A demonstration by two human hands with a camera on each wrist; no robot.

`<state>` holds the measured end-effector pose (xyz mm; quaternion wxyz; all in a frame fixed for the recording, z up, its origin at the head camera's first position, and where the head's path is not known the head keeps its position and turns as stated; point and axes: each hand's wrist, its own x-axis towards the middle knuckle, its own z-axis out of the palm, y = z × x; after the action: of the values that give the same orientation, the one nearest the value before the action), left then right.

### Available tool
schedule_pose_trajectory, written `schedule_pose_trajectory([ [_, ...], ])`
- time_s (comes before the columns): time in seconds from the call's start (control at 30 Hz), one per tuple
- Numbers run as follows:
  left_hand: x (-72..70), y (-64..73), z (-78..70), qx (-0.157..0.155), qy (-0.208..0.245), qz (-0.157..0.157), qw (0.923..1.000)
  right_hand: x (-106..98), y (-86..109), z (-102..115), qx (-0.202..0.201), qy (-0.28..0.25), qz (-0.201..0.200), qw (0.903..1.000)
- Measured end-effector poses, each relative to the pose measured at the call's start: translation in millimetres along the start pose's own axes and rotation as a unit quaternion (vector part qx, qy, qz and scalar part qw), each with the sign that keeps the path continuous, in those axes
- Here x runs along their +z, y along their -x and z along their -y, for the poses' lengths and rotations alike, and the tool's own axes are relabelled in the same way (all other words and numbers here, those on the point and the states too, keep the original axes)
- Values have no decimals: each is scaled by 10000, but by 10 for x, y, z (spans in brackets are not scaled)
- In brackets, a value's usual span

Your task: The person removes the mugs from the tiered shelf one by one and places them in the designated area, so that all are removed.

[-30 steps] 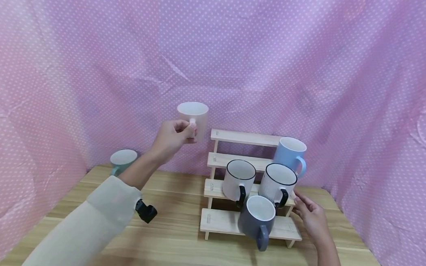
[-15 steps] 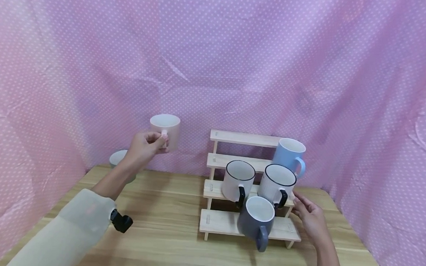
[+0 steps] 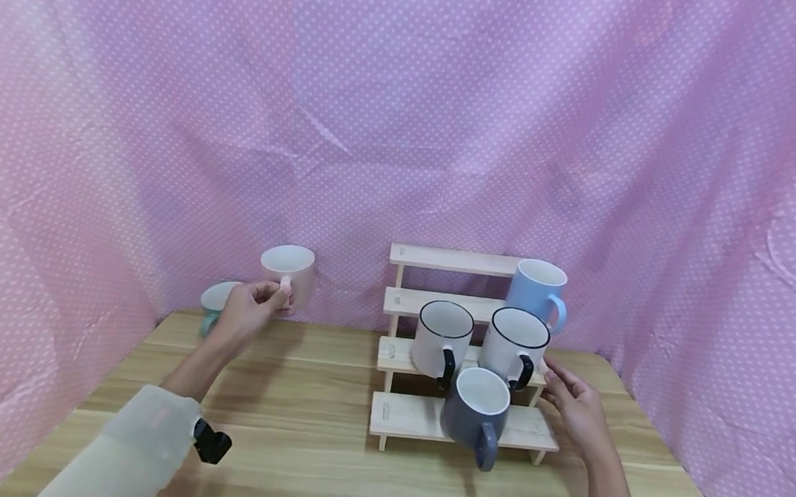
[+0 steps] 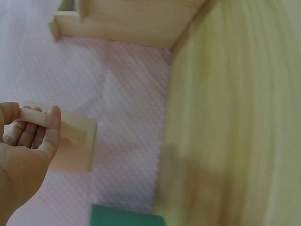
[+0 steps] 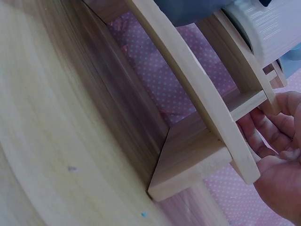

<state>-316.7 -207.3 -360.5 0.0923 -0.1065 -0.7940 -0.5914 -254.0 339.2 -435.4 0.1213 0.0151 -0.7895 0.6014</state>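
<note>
My left hand (image 3: 247,311) pinches the handle of a pale pink mug (image 3: 303,277), held upright at the table's back left. In the left wrist view the thumb and fingers close on the handle (image 4: 34,117), and the mug body is beyond them. A teal mug (image 3: 210,317) with a white inside stands just left of that hand, partly covered by it. My right hand (image 3: 582,416) grips the right end of a stepped wooden rack (image 3: 404,416); the right wrist view shows its fingers (image 5: 268,127) around the end of a shelf.
Two white mugs with black rims and handles, one left (image 3: 436,346) and one right (image 3: 507,346), share a middle shelf. A dark grey mug (image 3: 463,420) sits on the lowest shelf. Behind is a light blue mug (image 3: 529,287). Pink dotted cloth (image 3: 405,127) hangs around the wooden table (image 3: 304,440).
My left hand has carried the pink mug left and down from above the rack's left side towards the teal mug. The right hand stays at the rack.
</note>
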Motion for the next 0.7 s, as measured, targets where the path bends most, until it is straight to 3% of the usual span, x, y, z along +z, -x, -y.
schedule_pose_trajectory([
  [0.23, -10, 63, 329, 28, -326, -32, 9995, -13, -18, -11, 32, 77, 15, 10000],
  [0.47, 14, 73, 586, 21, 30, -164, 9999, -11, -36, -31, 78, 167, 1, 9998],
  [0.7, 19, 94, 769, -132, -187, -212, 9995, -8, -31, -43, 54, 33, -36, 10000],
])
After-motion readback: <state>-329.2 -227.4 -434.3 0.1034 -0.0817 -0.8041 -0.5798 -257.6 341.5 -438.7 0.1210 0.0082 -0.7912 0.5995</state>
